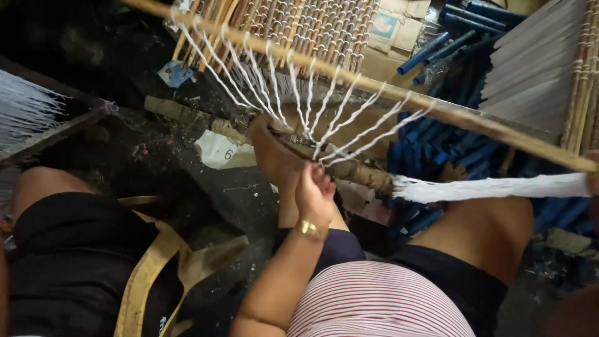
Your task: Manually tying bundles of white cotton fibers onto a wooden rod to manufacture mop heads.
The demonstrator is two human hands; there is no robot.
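White cords (pixel 349 122) fan down from a slanted bamboo pole (pixel 399 93) and gather at the left hand (pixel 315 193) — grip pinched shut on them, beside a rough wooden beam (pixel 362 171). Right hand barely shows at the frame's right edge by a white fibre bundle (pixel 493 187); grip unclear. Blue tubes (pixel 437 150) crowd beyond — little open room.

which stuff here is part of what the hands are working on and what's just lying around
In use:
- left hand, gathering the white cords
- long wooden stick the cords loop over
- woven reed mat behind it
- white thread bundle, running off to the right edge

Lying about:
- blue tubes
- cardboard boxes
- paper scrap
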